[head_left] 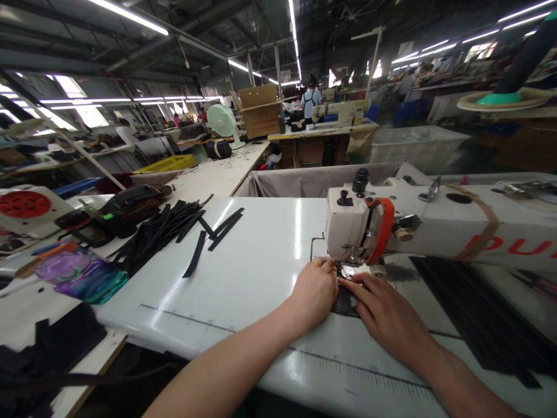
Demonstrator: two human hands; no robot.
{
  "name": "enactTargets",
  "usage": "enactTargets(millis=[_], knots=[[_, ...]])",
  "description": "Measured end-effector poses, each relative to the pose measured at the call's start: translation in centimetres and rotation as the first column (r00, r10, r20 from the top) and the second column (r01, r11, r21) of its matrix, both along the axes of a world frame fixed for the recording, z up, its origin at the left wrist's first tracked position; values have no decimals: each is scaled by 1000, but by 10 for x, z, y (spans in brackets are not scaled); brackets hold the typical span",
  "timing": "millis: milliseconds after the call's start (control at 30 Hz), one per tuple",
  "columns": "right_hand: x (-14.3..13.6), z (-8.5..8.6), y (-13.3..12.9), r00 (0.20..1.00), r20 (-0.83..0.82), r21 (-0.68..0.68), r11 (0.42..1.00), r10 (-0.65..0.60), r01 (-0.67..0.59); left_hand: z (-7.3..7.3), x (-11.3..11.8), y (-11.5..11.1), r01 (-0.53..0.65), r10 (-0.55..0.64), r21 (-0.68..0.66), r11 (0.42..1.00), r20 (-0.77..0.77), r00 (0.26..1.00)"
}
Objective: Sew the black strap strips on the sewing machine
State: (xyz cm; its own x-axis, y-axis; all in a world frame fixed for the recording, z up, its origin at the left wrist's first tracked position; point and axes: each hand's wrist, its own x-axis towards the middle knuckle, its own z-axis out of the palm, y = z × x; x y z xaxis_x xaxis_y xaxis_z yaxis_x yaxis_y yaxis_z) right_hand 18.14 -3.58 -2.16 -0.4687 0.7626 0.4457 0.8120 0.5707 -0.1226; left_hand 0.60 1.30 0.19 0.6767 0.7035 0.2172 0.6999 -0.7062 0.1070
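Note:
A white sewing machine (348, 226) with an orange guard stands over the table. My left hand (317, 290) is closed beside its presser foot, fingers curled and pinched together; what they hold is hidden. From the other side my right hand (389, 313) reaches in with fingers stretched out, the index fingertip close to the needle area and to my left fingers. Beneath both hands shows a dark flat patch (347, 303), cloth or machine plate, I cannot tell which. Long black strips (478, 319) lie under the machine arm, right of my right hand.
Short black strips (195, 254) and a larger heap of them (163, 232) lie on the white tabletop (256, 261) at left. A purple-teal plastic pouch (82, 273) sits beyond its left edge. Further back are a fan (224, 123), a cardboard box (261, 113) and a person (310, 101).

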Motion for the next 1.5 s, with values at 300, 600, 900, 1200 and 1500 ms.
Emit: enactTargets(millis=[300, 600, 900, 1200, 1500], knots=[[2, -4, 0, 1000, -3, 11, 1000, 19, -19, -1, -14, 3, -98, 125, -123, 988, 235, 964], [3, -6, 1, 1000, 2, 65, 998, 23, -23, -21, -21, 39, -162, 221, -174, 971, 413, 883], [0, -3, 0, 999, 46, 92, 995, 23, -28, -17, -20, 35, -128, 180, -204, 971, 264, 947], [-3, -1, 3, 996, 89, 91, 995, 30, -38, -7, -37, 41, -27, 102, -280, 959, 255, 962], [-2, 0, 1, 999, 38, 53, 998, 35, -37, 1, -40, 40, 18, 43, -228, 973, 261, 964]])
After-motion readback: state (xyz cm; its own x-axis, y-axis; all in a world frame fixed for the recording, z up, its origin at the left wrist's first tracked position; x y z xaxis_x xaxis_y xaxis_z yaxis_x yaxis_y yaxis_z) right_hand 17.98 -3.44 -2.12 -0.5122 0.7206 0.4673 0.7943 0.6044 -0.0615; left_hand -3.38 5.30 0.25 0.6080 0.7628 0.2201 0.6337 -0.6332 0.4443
